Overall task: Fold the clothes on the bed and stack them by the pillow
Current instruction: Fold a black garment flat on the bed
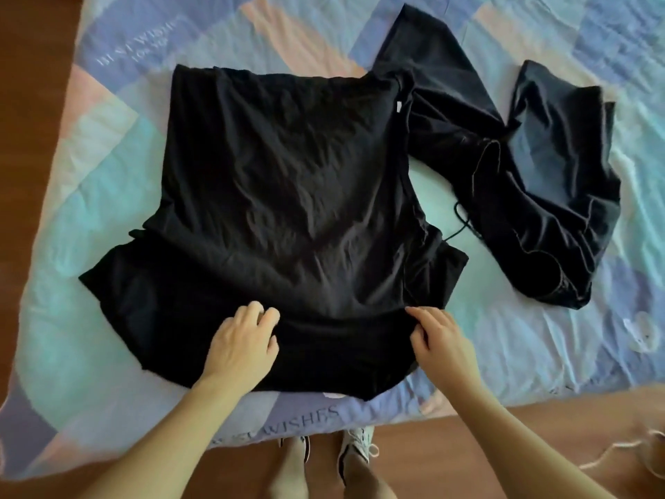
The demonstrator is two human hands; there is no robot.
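Black shirt (288,196) flat, near hem under both hands' fingers (264,315).

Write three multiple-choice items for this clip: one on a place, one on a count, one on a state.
1. Where do the trousers lie relative to the shirt?
A. To its right
B. To its left
C. Under it

2. How many dark garments are on the quilt?
A. One
B. Two
C. Four

3. How does the shirt lie?
A. Folded into a small square
B. Rolled up
C. Spread flat

Answers:
1. A, the trousers sprawl on the right part of the quilt.
2. B, only the shirt and the trousers show.
3. C, it lies open, with the left hand and right hand at the edge nearest the person.
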